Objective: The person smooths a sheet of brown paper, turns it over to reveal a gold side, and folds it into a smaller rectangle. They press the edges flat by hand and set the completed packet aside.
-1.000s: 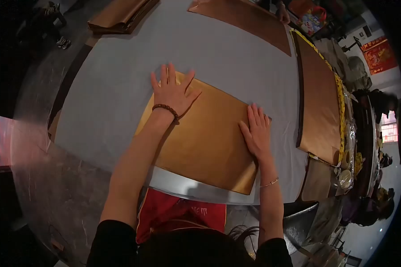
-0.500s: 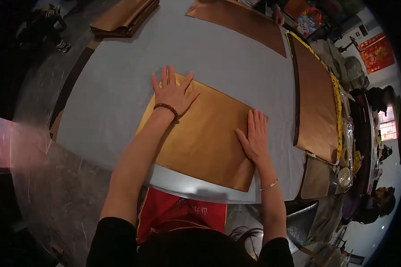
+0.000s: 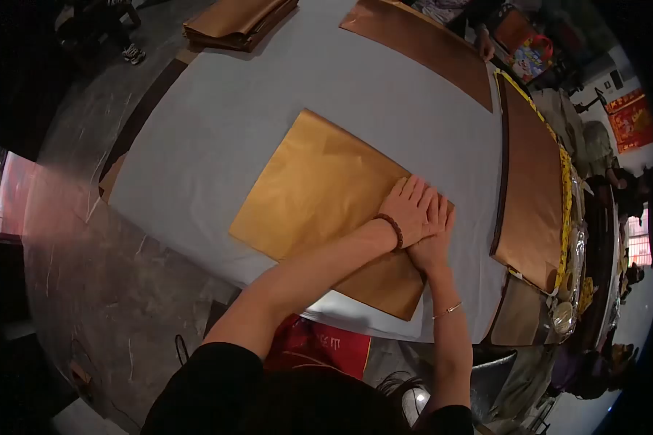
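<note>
A golden-brown sheet (image 3: 319, 181) of smooth, slightly shiny material, perhaps folded, lies flat on the grey-covered table (image 3: 218, 152). My left hand (image 3: 409, 213), with a dark beaded bracelet at the wrist, is laid across the sheet's right end and partly overlaps my right hand. Its fingers are stretched out. Beneath and beside it, my right hand (image 3: 431, 250) rests at the sheet's right edge, fingers extended and partly covered. Neither hand grasps anything. Near my body, a pale shiny strip (image 3: 348, 308) shows beyond the sheet's lower edge.
A stack of brown folded sheets (image 3: 239, 25) sits at the far left. Another brown sheet (image 3: 421, 47) lies at the far side, near another person's hand (image 3: 484, 45). On the right is a brown panel (image 3: 533, 188) with yellow edging. My red apron (image 3: 326, 344) touches the near side.
My left hand has swept right from the sheet's upper left corner onto my right hand. My right hand stays by the right edge. The whole view has shifted slightly.
</note>
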`<state>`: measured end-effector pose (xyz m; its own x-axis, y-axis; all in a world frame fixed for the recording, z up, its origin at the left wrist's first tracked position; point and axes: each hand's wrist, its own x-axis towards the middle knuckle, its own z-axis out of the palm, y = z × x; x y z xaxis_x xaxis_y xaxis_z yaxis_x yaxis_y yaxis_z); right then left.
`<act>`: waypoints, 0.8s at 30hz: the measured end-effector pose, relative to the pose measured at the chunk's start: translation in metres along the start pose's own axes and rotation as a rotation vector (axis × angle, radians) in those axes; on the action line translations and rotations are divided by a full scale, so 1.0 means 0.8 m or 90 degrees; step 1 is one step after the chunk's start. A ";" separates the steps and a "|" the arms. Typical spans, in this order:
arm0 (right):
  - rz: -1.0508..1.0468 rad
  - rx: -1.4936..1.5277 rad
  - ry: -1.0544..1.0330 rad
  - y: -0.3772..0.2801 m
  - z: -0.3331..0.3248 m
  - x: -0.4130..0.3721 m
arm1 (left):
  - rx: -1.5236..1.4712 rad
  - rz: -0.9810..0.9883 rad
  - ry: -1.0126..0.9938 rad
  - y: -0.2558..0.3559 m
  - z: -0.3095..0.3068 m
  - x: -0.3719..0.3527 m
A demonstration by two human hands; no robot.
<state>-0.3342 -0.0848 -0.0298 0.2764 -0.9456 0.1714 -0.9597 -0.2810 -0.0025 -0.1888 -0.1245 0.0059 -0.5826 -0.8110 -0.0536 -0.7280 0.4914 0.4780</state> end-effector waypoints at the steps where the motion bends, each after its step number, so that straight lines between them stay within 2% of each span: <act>1: -0.006 0.005 -0.001 -0.003 -0.004 0.001 | 0.014 0.006 0.059 -0.007 0.015 0.002; 2: 0.010 0.027 -0.008 -0.007 -0.011 0.001 | 0.030 0.014 0.114 -0.015 0.030 0.003; 4: 0.029 0.042 -0.045 -0.012 -0.023 0.000 | 0.103 -0.039 0.131 -0.053 0.021 -0.001; 9: 0.036 0.044 -0.048 -0.013 -0.025 -0.001 | 0.232 -0.229 0.174 -0.179 -0.056 -0.050; 11: 0.045 0.049 -0.051 -0.014 -0.026 -0.001 | 0.210 -0.254 0.185 -0.221 -0.079 -0.069; 13: 0.047 0.048 -0.054 -0.013 -0.024 -0.002 | 0.224 -0.283 0.157 -0.220 -0.094 -0.075; 15: 0.045 0.043 -0.048 -0.014 -0.025 -0.002 | 0.268 -0.376 0.138 -0.213 -0.089 -0.069; 16: 0.041 0.034 -0.050 -0.013 -0.025 -0.001 | 0.283 -0.382 0.110 -0.177 -0.096 -0.066; 18: 0.041 0.038 -0.053 -0.014 -0.025 0.001 | 0.171 -0.241 0.056 -0.103 -0.086 -0.060; 19: 0.049 0.038 -0.061 -0.013 -0.023 0.000 | 0.098 -0.135 0.130 -0.091 -0.028 -0.041; 20: 0.024 0.021 -0.040 -0.007 -0.015 0.000 | 0.029 -0.054 0.112 -0.063 -0.002 -0.032; 22: 0.015 0.034 -0.040 0.001 -0.007 -0.001 | -0.030 -0.017 0.029 -0.014 0.014 -0.025; 24: 0.029 0.051 -0.045 -0.003 -0.009 0.000 | 0.023 -0.054 0.080 -0.038 0.023 -0.016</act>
<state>-0.3320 -0.0831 -0.0224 0.2376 -0.9662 0.1002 -0.9651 -0.2465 -0.0880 -0.1660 -0.1228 -0.0241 -0.4704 -0.8823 0.0182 -0.7865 0.4285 0.4448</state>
